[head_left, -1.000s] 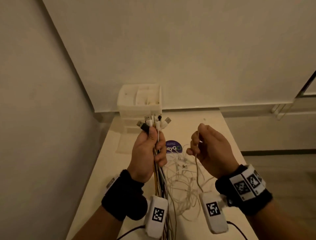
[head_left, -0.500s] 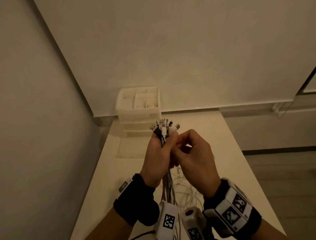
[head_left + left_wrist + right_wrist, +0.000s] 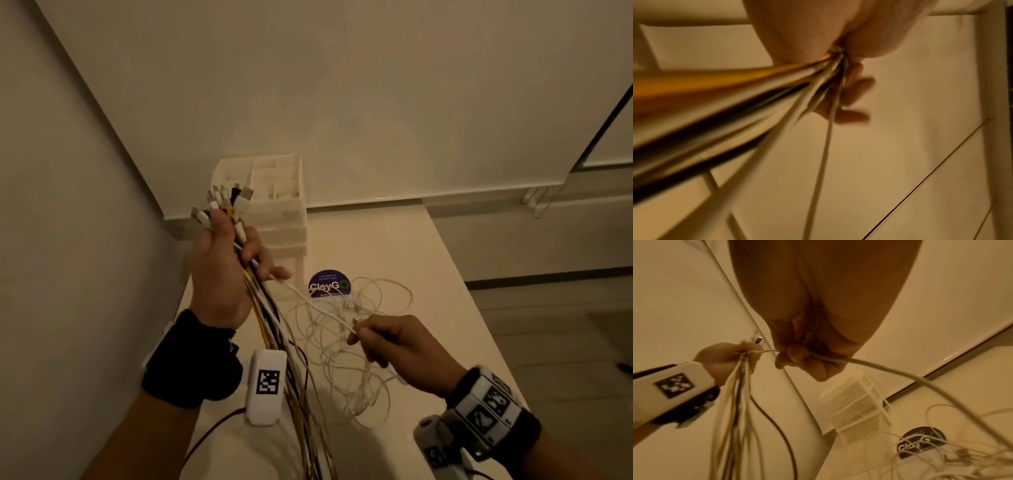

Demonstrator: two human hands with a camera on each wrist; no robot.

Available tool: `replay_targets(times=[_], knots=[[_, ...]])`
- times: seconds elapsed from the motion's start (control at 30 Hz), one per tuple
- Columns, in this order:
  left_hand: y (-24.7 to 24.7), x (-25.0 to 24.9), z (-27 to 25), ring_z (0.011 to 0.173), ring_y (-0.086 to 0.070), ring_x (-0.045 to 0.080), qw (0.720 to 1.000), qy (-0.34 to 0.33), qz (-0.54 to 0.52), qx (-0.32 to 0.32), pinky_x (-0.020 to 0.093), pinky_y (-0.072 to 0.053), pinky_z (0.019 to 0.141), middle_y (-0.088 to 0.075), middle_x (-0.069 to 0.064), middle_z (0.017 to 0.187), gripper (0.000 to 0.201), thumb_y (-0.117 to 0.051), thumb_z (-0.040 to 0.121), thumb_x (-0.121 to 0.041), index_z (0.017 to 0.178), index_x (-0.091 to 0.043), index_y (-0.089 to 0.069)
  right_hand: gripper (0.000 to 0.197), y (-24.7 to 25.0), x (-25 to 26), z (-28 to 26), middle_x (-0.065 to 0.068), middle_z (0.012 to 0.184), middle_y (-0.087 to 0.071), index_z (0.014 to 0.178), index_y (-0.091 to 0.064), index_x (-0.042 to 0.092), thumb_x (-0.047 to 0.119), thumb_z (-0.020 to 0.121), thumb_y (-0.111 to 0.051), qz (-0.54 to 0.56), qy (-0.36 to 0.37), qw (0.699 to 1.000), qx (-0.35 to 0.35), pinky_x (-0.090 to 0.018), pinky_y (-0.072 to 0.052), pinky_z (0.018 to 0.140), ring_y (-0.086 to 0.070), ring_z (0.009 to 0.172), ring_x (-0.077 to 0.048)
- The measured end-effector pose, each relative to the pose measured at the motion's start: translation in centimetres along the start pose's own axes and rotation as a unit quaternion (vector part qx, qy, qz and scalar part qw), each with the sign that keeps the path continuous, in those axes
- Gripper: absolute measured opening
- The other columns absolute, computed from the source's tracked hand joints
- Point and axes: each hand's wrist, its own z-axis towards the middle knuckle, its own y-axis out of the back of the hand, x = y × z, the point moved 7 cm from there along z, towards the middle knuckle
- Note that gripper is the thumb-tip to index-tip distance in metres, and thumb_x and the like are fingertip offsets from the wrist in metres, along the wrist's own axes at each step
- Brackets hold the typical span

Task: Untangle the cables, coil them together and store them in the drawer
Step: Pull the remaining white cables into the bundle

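My left hand (image 3: 222, 270) is raised over the table's left side and grips a bundle of cables (image 3: 270, 329), white, yellow and black, with several plugs (image 3: 227, 202) fanned out above the fist. The bundle hangs down past my wrist; in the left wrist view the cables (image 3: 735, 91) stream from the closed fist. My right hand (image 3: 387, 337) is lower and to the right, pinching one white cable (image 3: 318, 305) that runs taut up to the left hand. In the right wrist view that cable (image 3: 859, 361) passes through the curled fingers. A loose tangle of white cables (image 3: 356, 346) lies on the table.
A white drawer unit (image 3: 277, 212) with an open compartment tray on top stands at the table's (image 3: 445, 284) far edge against the wall. A round dark sticker (image 3: 327, 284) lies before it. A wall runs close along the left side. The table's right edge drops to the floor.
My hands were together at the plug ends; the right hand has since slid down and right along one white cable. The left hand rose and shifted left with the bundle.
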Motion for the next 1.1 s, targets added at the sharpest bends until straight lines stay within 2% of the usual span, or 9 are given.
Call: replay_targets(times=[0.07, 0.2, 0.3, 0.43, 0.57, 0.67, 0.77, 0.87, 1.1], knots=[[0.4, -1.2, 0.1, 0.036, -0.026, 0.006, 1.0, -0.003, 0.008, 0.02, 0.017, -0.031, 0.039, -0.032, -0.007, 0.052, 0.048, -0.023, 0.101, -0.051, 0.072, -0.017, -0.04, 0.026, 0.6, -1.3, 0.2, 0.006, 0.06, -0.059, 0.085, -0.074, 0.015, 0.023, 0.098, -0.053, -0.028, -0.014, 0.999, 0.012, -0.023, -0.046, 0.06, -0.054, 0.058, -0.006], [1.1, -4.3, 0.3, 0.036, -0.018, 0.006, 0.997, -0.051, 0.037, 0.05, 0.017, -0.016, 0.038, -0.026, -0.007, 0.051, 0.044, -0.044, 0.092, -0.059, 0.07, -0.02, -0.042, 0.036, 2.2, -4.2, -0.2, 0.007, 0.053, -0.049, 0.067, -0.069, 0.015, 0.041, 0.089, -0.056, -0.049, -0.08, 0.995, -0.027, -0.026, -0.04, 0.06, -0.043, 0.053, -0.008], [0.8, -3.8, -0.3, 0.035, -0.02, 0.009, 0.987, -0.057, 0.131, 0.075, 0.017, -0.019, 0.038, -0.03, -0.005, 0.051, 0.036, -0.076, 0.077, -0.041, 0.07, -0.018, -0.049, 0.044, 2.8, -4.1, -0.1, 0.0, 0.054, -0.039, 0.056, -0.053, 0.014, 0.042, 0.088, -0.059, -0.04, -0.095, 0.991, -0.081, -0.027, -0.035, 0.057, -0.034, 0.054, -0.013], [-1.9, 0.7, -2.4, 0.031, -0.036, 0.003, 0.956, 0.02, 0.275, 0.102, 0.015, -0.031, 0.036, -0.049, -0.01, 0.043, 0.025, -0.083, 0.07, -0.012, 0.059, -0.022, -0.063, 0.046, 2.9, -0.9, 1.0, -0.001, 0.051, -0.029, 0.052, -0.036, 0.014, 0.015, 0.089, -0.063, 0.005, -0.076, 0.987, -0.14, -0.015, -0.034, 0.051, -0.027, 0.049, -0.01], [-5.3, 5.0, -5.0, 0.04, -0.046, -0.004, 0.928, 0.031, 0.338, 0.153, 0.01, -0.036, 0.046, -0.057, -0.016, 0.049, 0.011, -0.075, 0.081, -0.01, 0.091, -0.014, -0.074, 0.046, 2.6, 2.5, 2.2, 0.0, 0.051, -0.03, 0.048, -0.036, 0.016, 0.007, 0.087, -0.059, 0.063, -0.044, 0.986, -0.147, -0.032, -0.028, 0.054, -0.027, 0.052, -0.018], [-4.9, 6.3, -4.7, 0.04, -0.041, -0.001, 0.933, 0.03, 0.337, 0.123, 0.011, -0.033, 0.048, -0.051, -0.017, 0.046, 0.013, -0.073, 0.084, -0.015, 0.097, -0.016, -0.073, 0.038, 2.8, 3.8, 2.3, -0.011, 0.055, -0.029, 0.052, -0.043, 0.009, 0.012, 0.086, -0.059, 0.141, -0.026, 0.979, -0.145, -0.037, -0.025, 0.055, -0.024, 0.057, -0.027], [-5.2, 6.1, -4.6, 0.044, -0.049, -0.006, 0.935, 0.011, 0.334, 0.121, 0.007, -0.034, 0.049, -0.055, -0.021, 0.048, 0.011, -0.068, 0.088, -0.008, 0.092, -0.017, -0.071, 0.04, 2.8, 4.3, 2.4, -0.007, 0.054, -0.032, 0.056, -0.046, 0.01, 0.015, 0.094, -0.056, 0.188, -0.006, 0.975, -0.119, -0.026, -0.028, 0.049, -0.027, 0.052, -0.022], [-4.6, 4.9, -3.9, 0.042, -0.048, -0.007, 0.944, -0.008, 0.323, 0.074, 0.01, -0.035, 0.046, -0.055, -0.02, 0.046, 0.024, -0.066, 0.088, -0.004, 0.073, -0.023, -0.068, 0.039, 2.2, 3.1, 2.5, -0.002, 0.053, -0.035, 0.064, -0.054, 0.005, 0.018, 0.101, -0.045, 0.202, -0.019, 0.975, -0.088, -0.027, -0.028, 0.051, -0.029, 0.049, -0.016], [1.3, -0.3, -0.3, 0.031, -0.025, 0.009, 0.968, -0.065, 0.229, -0.079, 0.018, -0.026, 0.041, -0.036, -0.004, 0.045, 0.028, -0.066, 0.084, -0.029, 0.057, -0.02, -0.059, 0.034, 1.6, -2.1, 0.8, -0.013, 0.061, -0.039, 0.075, -0.063, 0.0, 0.021, 0.098, -0.049, 0.162, -0.035, 0.984, -0.071, -0.025, -0.032, 0.053, -0.035, 0.054, -0.016]])
